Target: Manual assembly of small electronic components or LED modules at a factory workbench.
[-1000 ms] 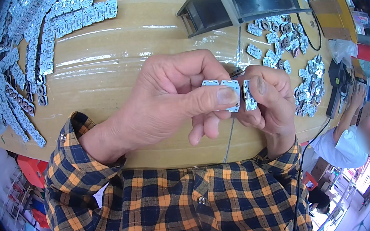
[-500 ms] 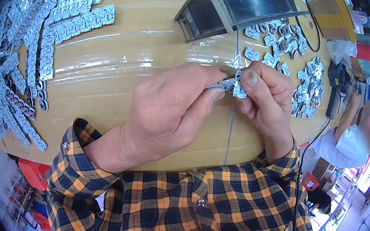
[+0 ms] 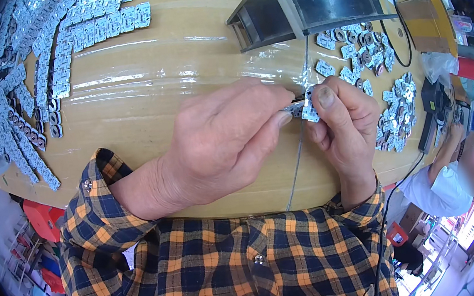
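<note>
Above the middle of the table, my left hand [image 3: 230, 140] is closed in a pinch on the end of a short strip of small white circuit boards [image 3: 293, 108]. My right hand [image 3: 345, 126] grips the small board [image 3: 309, 108] at the other end between thumb and bent fingers. That end board is tilted against the strip; whether the two are still joined I cannot tell. Most of what lies inside the left fingers is hidden. Beyond the right hand lie loose single boards [image 3: 396, 116], some showing dark round parts.
Long strips of uncut boards [image 3: 110, 27] are heaped at the far left. A black angled stand [image 3: 331, 3] with grey edges sits at the back. A cardboard box [image 3: 425, 18] and cables are at the right, where another person [image 3: 446, 187] is at work.
Both hands have shifted very slightly to the right with the boards. Less of the strip shows between the left fingertips and the end board.
</note>
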